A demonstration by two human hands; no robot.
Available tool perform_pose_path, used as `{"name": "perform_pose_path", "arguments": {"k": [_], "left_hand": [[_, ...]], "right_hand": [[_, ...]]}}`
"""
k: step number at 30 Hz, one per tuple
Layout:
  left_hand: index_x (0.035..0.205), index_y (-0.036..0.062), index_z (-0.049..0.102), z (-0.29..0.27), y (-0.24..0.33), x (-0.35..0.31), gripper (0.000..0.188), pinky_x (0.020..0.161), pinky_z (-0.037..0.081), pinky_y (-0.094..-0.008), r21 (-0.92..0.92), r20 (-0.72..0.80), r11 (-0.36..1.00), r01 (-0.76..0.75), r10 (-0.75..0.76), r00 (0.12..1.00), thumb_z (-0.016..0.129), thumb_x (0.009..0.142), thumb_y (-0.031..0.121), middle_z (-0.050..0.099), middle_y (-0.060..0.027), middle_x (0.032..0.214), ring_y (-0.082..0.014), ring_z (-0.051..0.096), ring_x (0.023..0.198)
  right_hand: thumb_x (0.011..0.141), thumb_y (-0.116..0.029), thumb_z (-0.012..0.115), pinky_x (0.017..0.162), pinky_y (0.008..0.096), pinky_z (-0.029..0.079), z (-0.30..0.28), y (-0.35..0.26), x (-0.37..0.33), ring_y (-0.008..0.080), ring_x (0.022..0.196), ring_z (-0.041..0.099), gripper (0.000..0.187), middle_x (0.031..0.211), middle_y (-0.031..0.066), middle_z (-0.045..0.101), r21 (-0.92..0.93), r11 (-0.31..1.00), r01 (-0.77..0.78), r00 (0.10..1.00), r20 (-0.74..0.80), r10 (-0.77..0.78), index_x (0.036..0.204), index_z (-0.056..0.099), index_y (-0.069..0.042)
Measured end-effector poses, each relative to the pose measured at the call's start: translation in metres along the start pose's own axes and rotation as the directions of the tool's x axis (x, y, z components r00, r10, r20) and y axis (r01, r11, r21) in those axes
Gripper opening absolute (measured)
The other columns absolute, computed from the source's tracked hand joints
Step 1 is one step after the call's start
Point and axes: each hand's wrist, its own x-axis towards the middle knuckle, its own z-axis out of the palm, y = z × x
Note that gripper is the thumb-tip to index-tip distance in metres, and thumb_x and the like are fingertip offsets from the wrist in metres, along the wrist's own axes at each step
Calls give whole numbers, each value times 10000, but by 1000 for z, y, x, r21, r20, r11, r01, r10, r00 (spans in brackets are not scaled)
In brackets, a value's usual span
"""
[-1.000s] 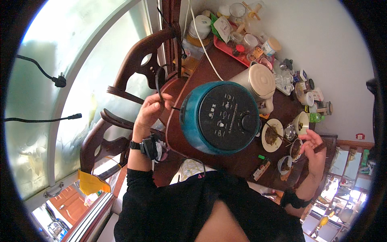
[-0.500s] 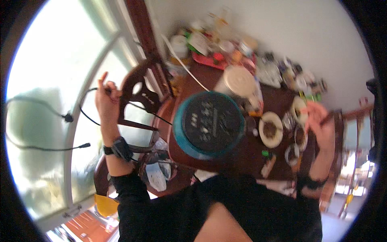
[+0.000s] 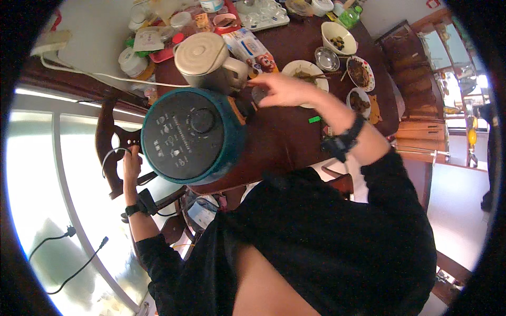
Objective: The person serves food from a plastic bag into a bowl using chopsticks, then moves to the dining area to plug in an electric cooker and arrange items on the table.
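Right hand [image 3: 282,88] reaches out over the dark wooden worktop [image 3: 284,142], fingers curled loosely near the brown handle [image 3: 243,108] of the round teal cooker with the black dial-and-button top [image 3: 187,137]; whether it grips anything I cannot tell, as it is blurred. Left hand [image 3: 130,164] is down at the far side of the cooker, closed around a thin black cord [image 3: 108,158] beside the dark carved wooden chair back [image 3: 108,142]. The cooker stands at the near edge of the worktop, right in front of the person. Just behind it stands a beige lidded jug kettle [image 3: 205,60], and beyond the right hand lie a white plate of food with chopsticks [image 3: 305,71] and several small dishes [image 3: 358,73].

To my eye the cooker sits very close to the worktop's edge; a tug on the cord could drag it off, and a sweeping right arm could knock the kettle or the plate.

Against half a second ago, the left hand has come down from high beside the chair to the cooker's side, and the right hand has swung in from the dishes to the cooker's handle.
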Motion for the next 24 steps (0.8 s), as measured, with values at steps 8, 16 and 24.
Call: {"name": "perform_pose_path", "arguments": {"k": [8,16,24], "left_hand": [[1278,-56,466,16,-45,24,599,741,533,-342,-102,-74,995,5,-13,997,552,924,420,656,-212,1057,-259,676,901],[1435,-66,236,7,-25,-3,968,1036,367,-479,395,-580,893,215,61,813,476,858,673,329,-322,1426,-442,409,1277],[1461,9,261,21,124,-114,774,1115,241,-450,-136,-589,952,-275,145,795,536,914,484,334,-229,1464,-385,282,1371]], "right_hand": [[677,-132,784,772,325,503,60,52,38,198,914,627,743,1117,151,638,108,984,141,963,214,-161,1340,464,-38],[670,-236,767,682,378,539,94,76,39,254,750,673,581,875,158,687,137,985,-106,983,161,83,1191,602,-40],[645,-239,763,801,403,499,98,90,33,319,887,651,521,938,187,686,259,966,-16,983,179,-31,1094,631,-10]]}}
